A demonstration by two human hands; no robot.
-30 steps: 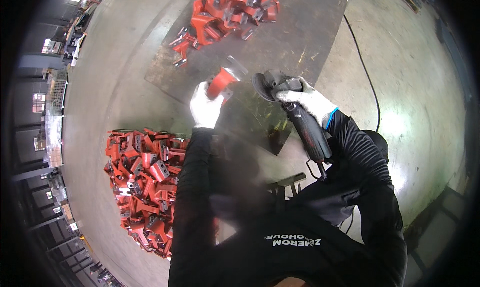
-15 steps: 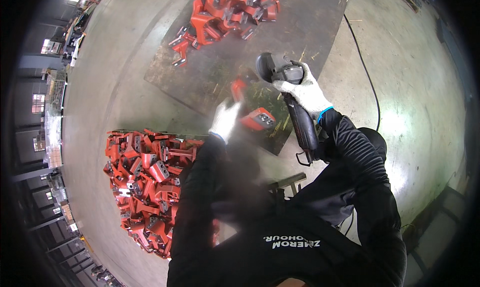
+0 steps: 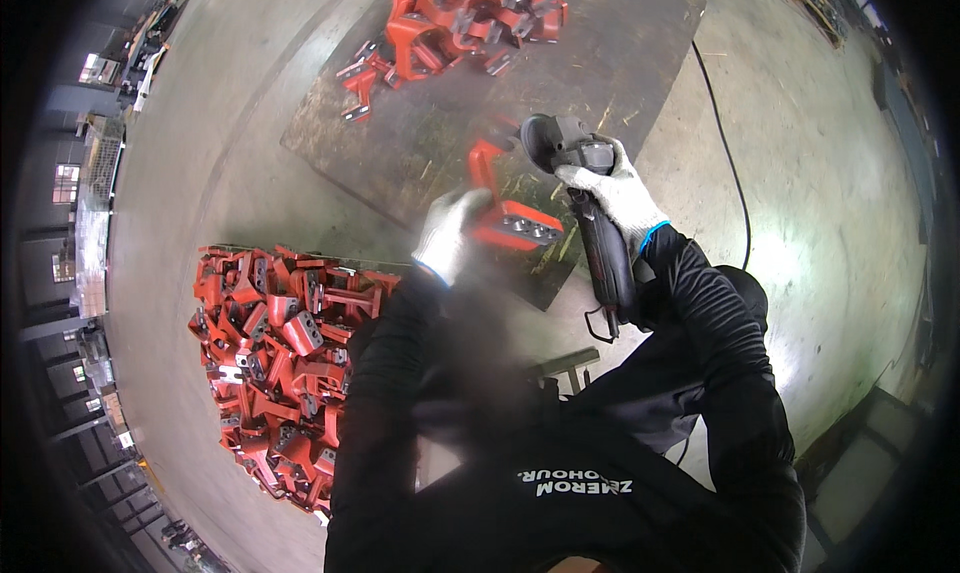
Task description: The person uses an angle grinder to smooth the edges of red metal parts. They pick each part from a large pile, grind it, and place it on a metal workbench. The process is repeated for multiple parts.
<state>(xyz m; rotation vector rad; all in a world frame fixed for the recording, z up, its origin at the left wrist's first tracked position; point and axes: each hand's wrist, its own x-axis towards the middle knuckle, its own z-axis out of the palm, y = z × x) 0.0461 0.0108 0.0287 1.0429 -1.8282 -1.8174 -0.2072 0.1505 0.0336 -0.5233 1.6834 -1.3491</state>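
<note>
My right hand (image 3: 622, 195), in a white glove with a blue cuff edge, is wrapped round a dark angle grinder (image 3: 604, 248), just behind its head. The grinder's round disc side points left, close to the upper end of a red metal bracket (image 3: 484, 173). That bracket has a wide lower end with several holes in a grey face. My left hand (image 3: 452, 235), also gloved, grips the bracket from its left side; the fingertips are partly blurred. Both hands are above the near part of a dark metal plate (image 3: 420, 163).
A heap of red brackets (image 3: 455, 33) lies at the plate's far end. To my left stands a larger pile of similar brackets (image 3: 290, 373). A black cable (image 3: 728, 138) runs along the floor at right. A small metal stand (image 3: 568, 365) is near my legs.
The bracket in my left hand has turned, so its arm and holed end show more plainly. The grinder sits slightly lower and farther right in view, still in my right hand.
</note>
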